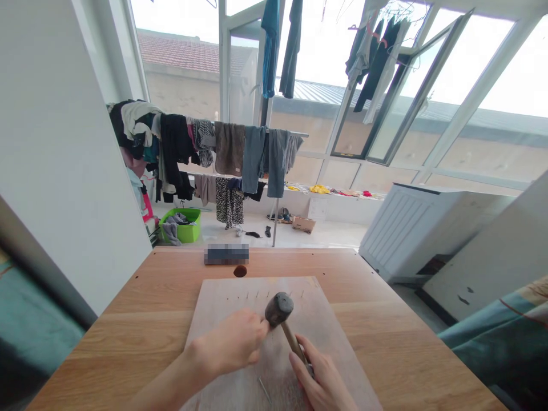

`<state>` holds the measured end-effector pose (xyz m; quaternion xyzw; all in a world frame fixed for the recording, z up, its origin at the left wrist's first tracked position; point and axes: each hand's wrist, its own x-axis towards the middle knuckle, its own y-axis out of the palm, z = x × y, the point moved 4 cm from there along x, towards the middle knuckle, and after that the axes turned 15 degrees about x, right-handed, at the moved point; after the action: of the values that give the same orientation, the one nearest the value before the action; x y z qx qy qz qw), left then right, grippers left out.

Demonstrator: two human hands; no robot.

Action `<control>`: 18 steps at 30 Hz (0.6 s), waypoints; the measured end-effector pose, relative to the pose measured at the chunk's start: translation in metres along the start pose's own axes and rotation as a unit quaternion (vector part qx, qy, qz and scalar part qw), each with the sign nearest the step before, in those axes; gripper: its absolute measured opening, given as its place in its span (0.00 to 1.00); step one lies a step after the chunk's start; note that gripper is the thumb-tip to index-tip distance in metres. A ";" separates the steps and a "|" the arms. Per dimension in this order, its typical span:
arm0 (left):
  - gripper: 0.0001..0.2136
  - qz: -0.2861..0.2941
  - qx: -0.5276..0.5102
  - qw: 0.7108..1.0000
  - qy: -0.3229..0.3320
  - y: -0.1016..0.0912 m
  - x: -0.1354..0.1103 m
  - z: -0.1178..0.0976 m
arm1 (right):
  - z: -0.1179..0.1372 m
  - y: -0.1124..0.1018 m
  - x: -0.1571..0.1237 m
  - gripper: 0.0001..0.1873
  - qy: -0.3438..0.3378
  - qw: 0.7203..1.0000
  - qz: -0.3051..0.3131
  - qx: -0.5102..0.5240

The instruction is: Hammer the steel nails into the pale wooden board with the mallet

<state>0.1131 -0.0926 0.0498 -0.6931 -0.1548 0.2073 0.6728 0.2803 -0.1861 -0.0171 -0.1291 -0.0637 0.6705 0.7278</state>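
Take the middle of the pale wooden board [338, 354] as a clock centre, with 12 o'clock pointing away from the person. The board lies flat on the wood-grain table [385, 325], which probably gives it firm backing and keeps metal points off the tabletop.

The right hand [319, 374], at 4 o'clock, has its fingers and thumb wrapped round the handle of a club hammer [279, 308]. That low grip likely leaves leverage in the heavy dark head, which sits at 12 o'clock.

The left hand [235, 339] comes in from 8 o'clock, fingers curled, tips right beside the hammer head. I cannot tell whether they pinch anything or touch the head, since the fingertips are hidden. Being so close, it may be there to steady something.

Between 11 and 1 o'clock, at least 4 upright nails [257, 294] form 1 row near the far edge, spaced apart, perhaps so each has room. A loose nail [264, 390] lies at 6 o'clock, within easy reach. A blurred blue box [226, 254] rests at 11 o'clock, beyond the board and out of the hammer's way.
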 end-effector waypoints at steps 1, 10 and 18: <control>0.09 -0.013 -0.035 0.999 -0.010 -0.001 -0.002 0.011 | 0.001 0.001 -0.001 0.30 0.009 1.000 0.003 0.009; 0.08 -0.271 -0.198 0.923 -0.188 0.035 -0.010 0.103 | 0.003 0.001 -0.002 0.33 0.038 0.999 -0.010 0.038; 0.05 -0.250 -0.223 0.924 -0.181 0.037 -0.008 0.100 | -0.002 0.002 -0.003 0.33 0.040 0.998 -0.020 0.053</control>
<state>0.0538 -0.0117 0.0127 -0.7149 -0.4846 0.1139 0.4910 0.2783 -0.1892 -0.0193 -0.1162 -0.0017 0.6523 0.7490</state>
